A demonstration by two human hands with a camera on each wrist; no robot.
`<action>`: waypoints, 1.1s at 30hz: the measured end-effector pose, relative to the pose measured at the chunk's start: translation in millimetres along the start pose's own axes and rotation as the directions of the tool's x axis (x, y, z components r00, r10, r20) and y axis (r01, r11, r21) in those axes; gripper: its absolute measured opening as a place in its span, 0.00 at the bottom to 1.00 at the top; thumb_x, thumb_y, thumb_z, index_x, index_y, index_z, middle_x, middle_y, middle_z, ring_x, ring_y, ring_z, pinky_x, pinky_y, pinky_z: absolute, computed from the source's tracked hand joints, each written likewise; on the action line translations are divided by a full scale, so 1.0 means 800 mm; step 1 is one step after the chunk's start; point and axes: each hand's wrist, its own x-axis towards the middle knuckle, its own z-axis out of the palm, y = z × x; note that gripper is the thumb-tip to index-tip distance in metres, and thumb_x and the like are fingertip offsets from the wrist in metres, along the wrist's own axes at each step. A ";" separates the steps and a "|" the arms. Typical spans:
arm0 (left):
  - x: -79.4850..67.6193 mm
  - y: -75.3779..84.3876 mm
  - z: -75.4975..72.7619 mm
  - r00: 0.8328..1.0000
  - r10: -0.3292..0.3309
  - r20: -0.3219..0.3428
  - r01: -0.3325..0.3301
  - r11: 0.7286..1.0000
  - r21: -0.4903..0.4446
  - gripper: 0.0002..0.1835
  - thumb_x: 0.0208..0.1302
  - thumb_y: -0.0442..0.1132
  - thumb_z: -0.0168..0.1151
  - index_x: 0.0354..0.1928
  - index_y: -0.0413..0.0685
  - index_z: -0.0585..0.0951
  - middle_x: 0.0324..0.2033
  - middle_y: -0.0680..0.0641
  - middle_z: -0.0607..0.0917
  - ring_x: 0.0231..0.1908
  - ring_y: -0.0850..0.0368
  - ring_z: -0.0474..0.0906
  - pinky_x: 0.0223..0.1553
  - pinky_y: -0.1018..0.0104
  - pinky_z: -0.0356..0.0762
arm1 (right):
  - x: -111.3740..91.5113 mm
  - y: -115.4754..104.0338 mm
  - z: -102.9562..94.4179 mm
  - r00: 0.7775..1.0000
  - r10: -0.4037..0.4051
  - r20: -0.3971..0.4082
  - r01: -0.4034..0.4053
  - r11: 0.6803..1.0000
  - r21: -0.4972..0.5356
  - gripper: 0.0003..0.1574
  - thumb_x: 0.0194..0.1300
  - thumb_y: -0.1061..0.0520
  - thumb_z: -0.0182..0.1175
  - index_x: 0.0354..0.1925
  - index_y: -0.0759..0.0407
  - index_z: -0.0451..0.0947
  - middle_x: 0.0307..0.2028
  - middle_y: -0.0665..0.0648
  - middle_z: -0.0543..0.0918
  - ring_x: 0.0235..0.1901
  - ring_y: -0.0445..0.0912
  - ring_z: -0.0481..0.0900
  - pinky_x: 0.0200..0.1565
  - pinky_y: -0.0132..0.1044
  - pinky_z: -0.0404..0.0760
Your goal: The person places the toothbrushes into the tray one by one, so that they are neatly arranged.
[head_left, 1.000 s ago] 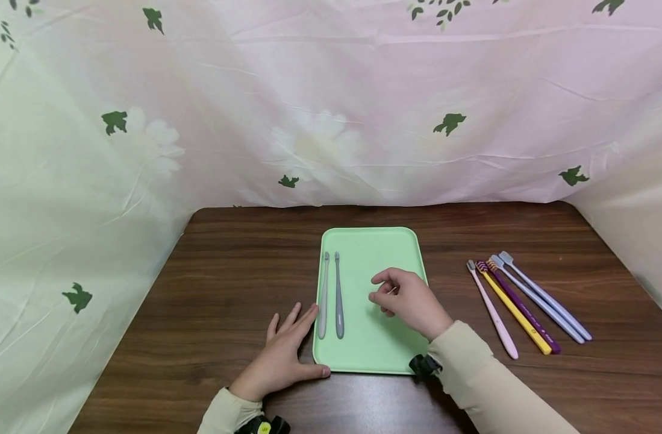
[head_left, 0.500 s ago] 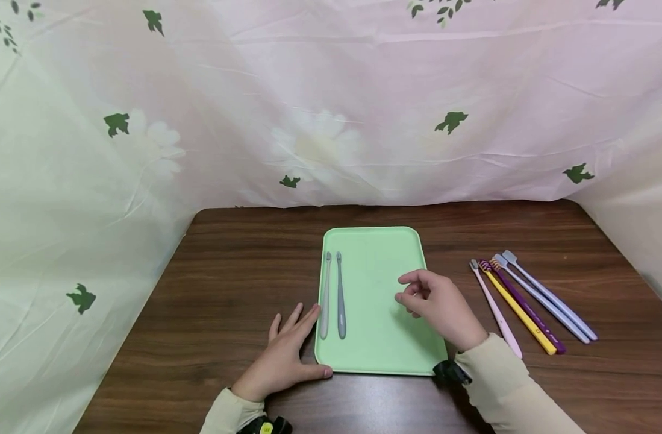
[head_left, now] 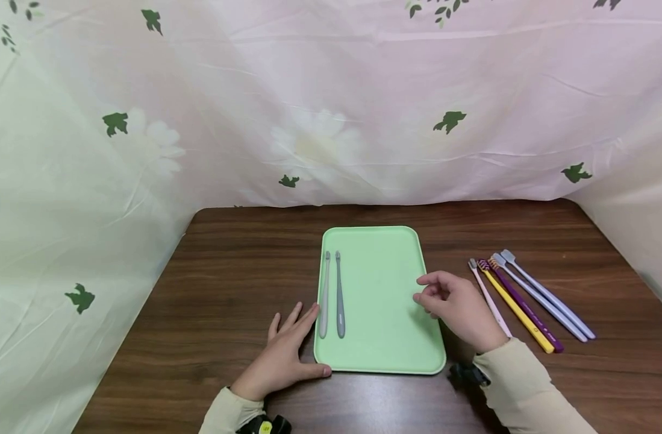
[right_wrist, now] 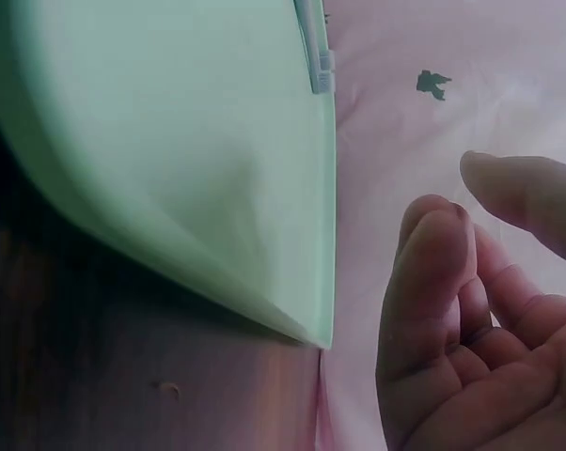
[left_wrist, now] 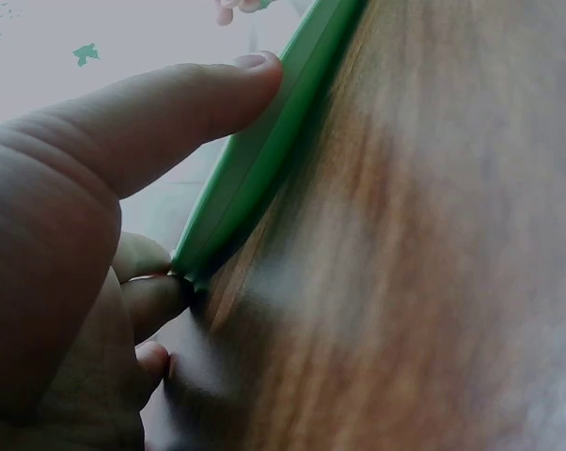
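Note:
A light green tray (head_left: 385, 289) lies on the table and bears a light grey toothbrush (head_left: 324, 295) and a darker grey-blue toothbrush (head_left: 340, 295), side by side along its left. My left hand (head_left: 282, 355) rests at the tray's near left corner, fingers spread, with the thumb along the front edge; the left wrist view has this thumb (left_wrist: 208, 99) against the green rim. Over the tray's right edge hovers my right hand (head_left: 461, 307), fingers loosely bent with nothing between them. In the right wrist view, a gap shows between thumb and index finger.
To the right of the tray lie a pink toothbrush (head_left: 490, 301), a yellow one (head_left: 517, 308), a purple one (head_left: 531, 308) and two pale blue toothbrushes (head_left: 558, 304), fanned side by side. A patterned cloth (head_left: 320, 102) hangs behind the dark wooden table (head_left: 244, 259).
My right hand has moved right, from over the middle of the tray to its right edge, and now overlaps the pink toothbrush's handle in the view. My left hand has stayed put.

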 end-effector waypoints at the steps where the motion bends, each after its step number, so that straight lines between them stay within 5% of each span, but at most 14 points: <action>1: 0.000 0.000 0.000 1.000 -0.002 0.001 0.002 1.000 0.000 0.61 0.50 0.63 0.76 0.80 0.50 0.54 0.77 0.48 0.59 0.78 0.43 0.40 0.69 0.36 0.22 | 0.000 0.000 -0.001 1.000 0.000 -0.004 0.000 1.000 -0.002 0.21 0.65 0.58 0.69 0.52 0.68 0.79 0.32 0.57 0.81 0.26 0.46 0.79 0.31 0.37 0.82; 33: 0.001 -0.002 -0.002 1.000 -0.004 0.010 0.004 1.000 -0.005 0.60 0.51 0.64 0.75 0.80 0.51 0.53 0.77 0.50 0.58 0.78 0.45 0.40 0.70 0.37 0.23 | -0.001 0.042 -0.066 0.995 0.098 -0.014 -0.099 0.976 -0.196 0.30 0.68 0.45 0.66 0.57 0.66 0.76 0.39 0.58 0.83 0.34 0.47 0.78 0.31 0.37 0.80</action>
